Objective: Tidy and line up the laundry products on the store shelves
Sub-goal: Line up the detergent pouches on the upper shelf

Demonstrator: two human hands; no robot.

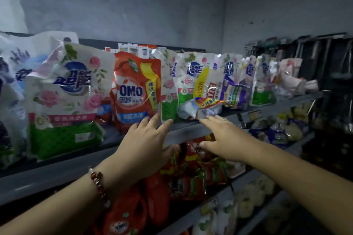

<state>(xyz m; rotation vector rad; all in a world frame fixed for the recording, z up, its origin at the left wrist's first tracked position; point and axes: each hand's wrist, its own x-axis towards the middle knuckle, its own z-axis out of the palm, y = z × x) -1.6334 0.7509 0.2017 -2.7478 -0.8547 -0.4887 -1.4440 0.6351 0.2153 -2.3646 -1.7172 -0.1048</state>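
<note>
Soft detergent pouches stand in a row on the top grey shelf (pixel 57 170). A large white rose-printed pouch (pixel 66 101) is at the left, a red OMO pouch (pixel 134 89) beside it, then a narrow white and green pouch (pixel 168 91). A white and yellow pouch (pixel 198 89) has its bottom crumpled forward. My left hand (pixel 145 139) reaches with straight fingers to the base of the OMO and narrow pouches, thumb under the shelf lip. My right hand (pixel 221 137) stretches flat, fingertips at the crumpled bottom.
More white, purple and pink pouches (pixel 246 80) lean along the shelf to the right. Red OMO bottles and bags (pixel 191 173) fill the shelf below. Dark racks (pixel 328 74) stand at the far right, and a grey wall is behind.
</note>
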